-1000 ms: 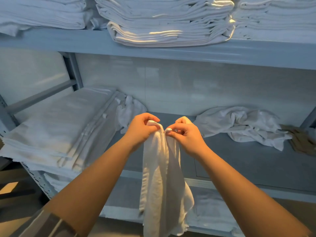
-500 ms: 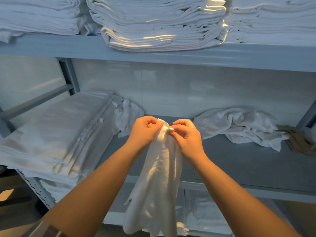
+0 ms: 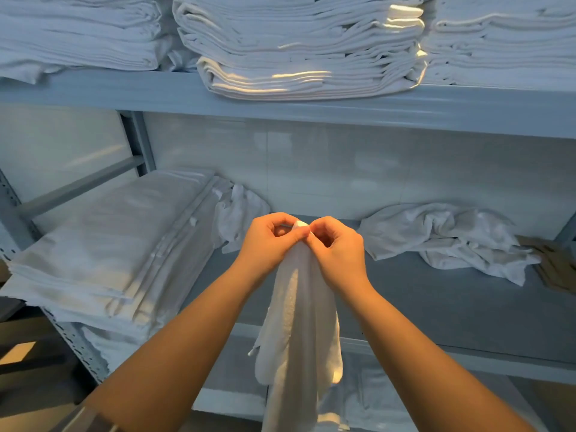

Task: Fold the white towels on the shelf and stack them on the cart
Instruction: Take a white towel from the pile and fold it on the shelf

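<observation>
White towel (image 3: 299,332) hanging lengthwise in front of the middle shelf (image 3: 436,307), top corner pinched together by left hand (image 3: 269,241) and right hand (image 3: 338,247), knuckles touching. Crumpled towels (image 3: 442,235) behind right; folded stack (image 3: 103,247) left.

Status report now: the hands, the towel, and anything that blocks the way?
Left hand and right hand both pinch the towel at its top. Towel hangs unfolded before the shelf. Crumpled pile to the right; nothing in the way.
</observation>
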The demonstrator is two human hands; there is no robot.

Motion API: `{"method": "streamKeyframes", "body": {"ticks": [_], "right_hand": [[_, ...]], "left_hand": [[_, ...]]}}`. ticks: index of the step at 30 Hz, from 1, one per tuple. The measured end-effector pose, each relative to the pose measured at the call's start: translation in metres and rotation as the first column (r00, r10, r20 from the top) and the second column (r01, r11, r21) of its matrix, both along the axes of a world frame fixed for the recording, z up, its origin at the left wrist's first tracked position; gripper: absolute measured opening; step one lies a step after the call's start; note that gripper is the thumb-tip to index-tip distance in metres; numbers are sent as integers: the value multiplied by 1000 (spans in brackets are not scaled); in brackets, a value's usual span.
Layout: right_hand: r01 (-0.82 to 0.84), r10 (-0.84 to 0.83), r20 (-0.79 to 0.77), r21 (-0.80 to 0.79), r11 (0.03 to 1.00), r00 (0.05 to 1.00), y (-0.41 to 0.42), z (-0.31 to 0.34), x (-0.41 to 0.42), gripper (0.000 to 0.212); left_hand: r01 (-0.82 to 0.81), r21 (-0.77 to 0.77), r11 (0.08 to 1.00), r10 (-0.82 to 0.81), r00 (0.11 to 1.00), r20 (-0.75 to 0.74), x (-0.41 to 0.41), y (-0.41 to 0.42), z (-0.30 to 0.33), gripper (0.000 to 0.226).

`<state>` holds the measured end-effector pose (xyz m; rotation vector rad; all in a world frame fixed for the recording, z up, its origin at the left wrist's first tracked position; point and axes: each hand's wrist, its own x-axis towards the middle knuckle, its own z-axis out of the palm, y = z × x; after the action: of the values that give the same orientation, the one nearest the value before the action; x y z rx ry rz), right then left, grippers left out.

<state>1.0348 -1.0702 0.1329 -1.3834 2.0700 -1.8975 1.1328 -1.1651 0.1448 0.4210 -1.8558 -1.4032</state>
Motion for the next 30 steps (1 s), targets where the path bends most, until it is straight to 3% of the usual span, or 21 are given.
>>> {"method": "streamKeyframes", "body": {"ticks": [3,8,11,13,17,20,23,26,28,30], "right_hand": [[-91,92,-25,36,995,995,4,-2,-4,10],[-52,50,45,63,997,998,5,-2,-12,6],[-114,117,-8,163,980,993,4,-1,-15,15],[-98,109,-41,199,975,993,3,-3,-17,17],[-58,68,-46,179,982,997,1,-6,-22,14],[-15,53,-139,261,965,989,-4,-9,-24,14],[109,-5,-235,432,895,972,-10,-24,-31,19],[170,-55,-214,567,806,975,-10,-48,-41,13],[192,-52,-225,662,724,973,-11,-64,-47,15],[205,-37,-236,740,641,971,-10,-79,-52,21]], "left_hand": [[-51,-91,995,53,999,12,2,-6,4,6],[5,-226,974,11,997,73,2,-9,7,7],[6,-328,945,26,995,95,1,-12,12,10],[19,-502,864,79,982,173,2,-17,15,8],[237,-801,550,249,869,428,4,-25,19,20],[305,-897,320,380,826,417,3,-29,25,23],[279,-937,209,490,799,347,8,-34,31,28],[234,-969,85,499,831,245,16,-41,37,22],[228,-971,71,545,806,229,19,-51,42,21],[248,-963,102,644,722,254,21,-65,48,23]]}}
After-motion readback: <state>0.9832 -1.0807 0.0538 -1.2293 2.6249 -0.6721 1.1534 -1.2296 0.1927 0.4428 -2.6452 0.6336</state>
